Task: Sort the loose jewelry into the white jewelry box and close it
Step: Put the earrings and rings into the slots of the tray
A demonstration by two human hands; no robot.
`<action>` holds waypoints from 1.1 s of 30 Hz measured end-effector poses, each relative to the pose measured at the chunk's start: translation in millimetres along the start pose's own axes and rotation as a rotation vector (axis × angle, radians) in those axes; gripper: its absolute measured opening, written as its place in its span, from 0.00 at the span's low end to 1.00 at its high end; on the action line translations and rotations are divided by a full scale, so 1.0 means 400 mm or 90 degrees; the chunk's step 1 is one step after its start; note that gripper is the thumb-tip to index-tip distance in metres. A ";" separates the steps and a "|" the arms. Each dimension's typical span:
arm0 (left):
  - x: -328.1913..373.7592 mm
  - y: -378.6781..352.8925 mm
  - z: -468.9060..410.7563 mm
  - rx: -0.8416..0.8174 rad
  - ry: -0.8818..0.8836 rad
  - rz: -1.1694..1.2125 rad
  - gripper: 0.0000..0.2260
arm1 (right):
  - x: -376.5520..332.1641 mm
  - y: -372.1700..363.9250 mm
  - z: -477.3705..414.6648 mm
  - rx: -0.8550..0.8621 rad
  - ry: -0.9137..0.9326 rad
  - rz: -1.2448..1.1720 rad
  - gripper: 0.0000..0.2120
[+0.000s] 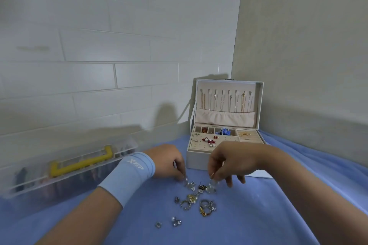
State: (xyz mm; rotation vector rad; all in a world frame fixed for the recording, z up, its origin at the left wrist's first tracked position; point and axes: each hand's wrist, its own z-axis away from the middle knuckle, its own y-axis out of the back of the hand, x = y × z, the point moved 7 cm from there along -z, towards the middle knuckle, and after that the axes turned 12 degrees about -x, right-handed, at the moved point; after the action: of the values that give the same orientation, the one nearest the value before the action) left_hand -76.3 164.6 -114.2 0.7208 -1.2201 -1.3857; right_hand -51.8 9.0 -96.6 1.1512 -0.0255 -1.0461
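The left hand (169, 162), a blue wristband (129, 175) on its wrist, had its fingers curled downward at the far edge of the loose jewelry (196, 202) and appeared to pinch a small left clear piece (186, 183) between thumb and fingertip, though blur made the hold hard to confirm. The rest of the heap, mostly rings and small charms, lay on the blue cloth (258, 215) just in front of both hands, with a few strays (175, 222) nearer the person. The right hand (231, 160) mirrored the left, fingers bent down and seemingly pinching a right clear piece (211, 187). If these were a pair, the step would go best by lifting both straight up, clear of neighbouring rings, so nothing snagged or dragged along, then carrying them the short way to the white jewelry box (197, 161) just behind. It stood open with its lid (258, 89) upright and necklaces (225, 99) hung inside it. Its tray (205, 141) already held red and blue pieces, so a free spot had to be chosen with care. Far left sat a clear plastic case (29, 181) with a yellow handle (79, 162), well apart and no obstacle; the soft cloth could let small pieces hide in folds.
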 end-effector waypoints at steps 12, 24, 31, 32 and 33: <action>0.005 0.000 0.018 0.001 -0.006 0.214 0.14 | 0.016 0.006 -0.012 0.042 0.086 -0.191 0.06; 0.024 0.012 0.031 0.067 -0.143 0.491 0.12 | 0.004 0.010 -0.020 0.074 0.166 -0.333 0.03; 0.010 0.039 0.047 0.143 -0.149 0.616 0.09 | 0.012 0.050 -0.007 0.180 0.209 -0.411 0.07; 0.006 0.042 0.049 0.157 -0.146 0.637 0.08 | 0.014 0.054 -0.006 0.183 0.218 -0.428 0.09; 0.002 0.045 0.050 0.170 -0.145 0.658 0.08 | 0.016 0.057 -0.004 0.184 0.225 -0.438 0.09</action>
State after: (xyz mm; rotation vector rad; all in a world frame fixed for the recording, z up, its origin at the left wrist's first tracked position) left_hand -88.9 171.5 -91.4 0.0291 -1.6359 -0.4485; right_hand -32.4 6.3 -83.2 1.6523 0.5484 -1.4494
